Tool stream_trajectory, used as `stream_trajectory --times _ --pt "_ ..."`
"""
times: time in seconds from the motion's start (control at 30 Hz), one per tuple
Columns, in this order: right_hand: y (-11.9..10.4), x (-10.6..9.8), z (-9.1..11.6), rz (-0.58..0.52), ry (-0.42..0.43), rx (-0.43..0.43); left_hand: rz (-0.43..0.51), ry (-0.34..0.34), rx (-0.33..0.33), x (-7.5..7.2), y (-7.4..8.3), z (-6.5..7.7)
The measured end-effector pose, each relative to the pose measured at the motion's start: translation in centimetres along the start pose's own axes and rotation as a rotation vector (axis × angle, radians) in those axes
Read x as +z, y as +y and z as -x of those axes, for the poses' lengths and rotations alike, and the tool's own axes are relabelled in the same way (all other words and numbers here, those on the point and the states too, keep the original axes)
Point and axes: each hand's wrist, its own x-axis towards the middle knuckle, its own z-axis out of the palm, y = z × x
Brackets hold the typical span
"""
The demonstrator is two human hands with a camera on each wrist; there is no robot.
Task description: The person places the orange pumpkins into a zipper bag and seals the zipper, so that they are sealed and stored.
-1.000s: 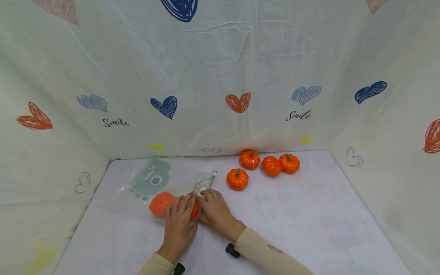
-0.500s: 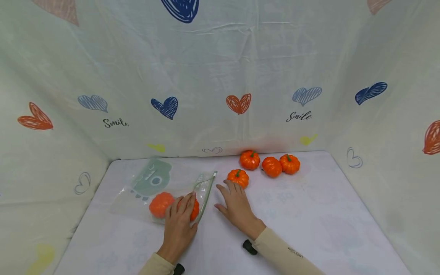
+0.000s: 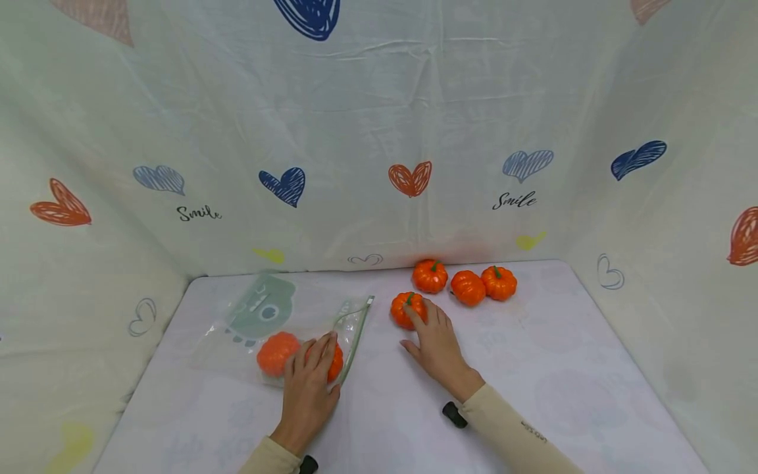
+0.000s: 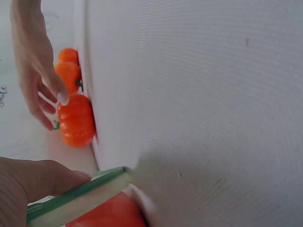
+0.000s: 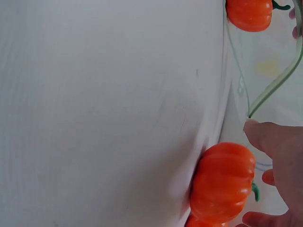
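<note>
My left hand (image 3: 310,382) rests on a clear zip bag (image 3: 320,309) with a green monster print, its fingers laid over an orange toy pumpkin (image 3: 335,362) inside. A second bagged pumpkin (image 3: 278,353) lies to its left. In the left wrist view, my left thumb lies along the bag's green zip edge (image 4: 78,191). My right hand (image 3: 438,345) is at a loose pumpkin (image 3: 405,309), fingers spread over its right side and thumb apart from it. The right wrist view shows this pumpkin (image 5: 222,182) beside my thumb and fingers, with no closed grip.
Three more loose pumpkins (image 3: 429,275) (image 3: 468,288) (image 3: 499,282) sit near the back edge of the white table (image 3: 562,368). A white cloth (image 3: 355,118) printed with hearts hangs behind and at both sides.
My right hand has left the bag's mouth and moved right to the nearest loose pumpkin, its fingers now at that pumpkin's right side. The left hand has stayed on the bag.
</note>
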Motion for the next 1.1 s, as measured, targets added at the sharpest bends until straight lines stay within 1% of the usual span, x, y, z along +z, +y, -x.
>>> stream_trajectory --times 0.17,0.3,0.4,0.5,0.63,0.9,1.1 --pt "0.5 -0.1 -0.3 0.000 -0.039 -0.005 0.003 0.013 0.011 0.1 -0.1 0.0" --pt "0.7 0.0 -0.8 0.003 -0.061 -0.006 0.003 -0.002 0.003 0.1 0.0 0.0" --pt "0.8 0.1 -1.3 0.009 -0.090 0.010 0.002 -0.008 0.001 0.0 0.0 -0.1" --pt "0.8 0.2 -1.6 0.021 -0.110 0.025 0.002 0.001 0.010 0.1 -0.1 0.0" --pt "0.7 0.6 -2.1 0.045 -0.107 0.032 0.001 0.012 0.014 0.2 -0.2 0.0" --pt "0.8 1.2 -2.6 0.101 -0.066 0.023 -0.003 -0.024 -0.011 0.0 0.0 0.0" --pt "0.7 1.3 -2.5 0.117 -0.065 0.027 -0.004 -0.030 -0.012 -0.1 -0.1 0.0"
